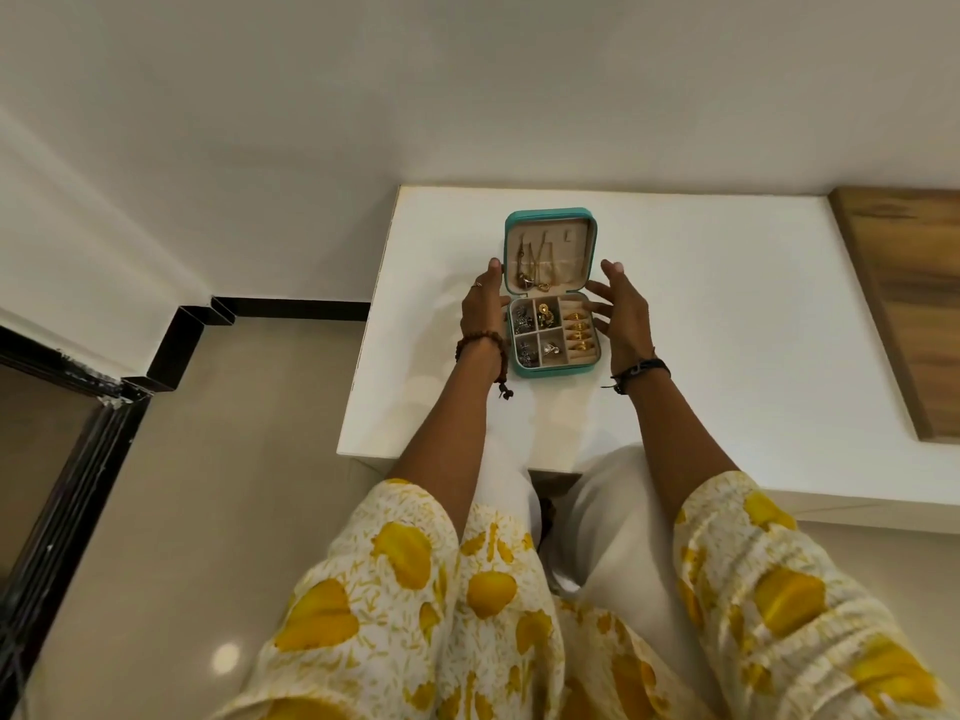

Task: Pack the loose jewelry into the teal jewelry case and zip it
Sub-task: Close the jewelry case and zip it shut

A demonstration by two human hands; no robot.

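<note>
While the teal jewelry case [551, 296] lies open near the counter's [727, 314] far left corner, left hand [480, 314] and right hand [621, 314] flank it with relaxed fingers, seemingly ready to fold its lid.

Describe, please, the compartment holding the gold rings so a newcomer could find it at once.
On the white table lies the open teal jewelry case, between both hands. In its lower tray, the gold rings fill the long right-hand strip; the four squares left of it are smaller.

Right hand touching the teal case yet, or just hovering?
Cannot tell. In the head view the right hand sits beside the open teal case with fingers spread at its right edge; they overlap the rim in the image, but no contact or gap shows plainly.
</note>
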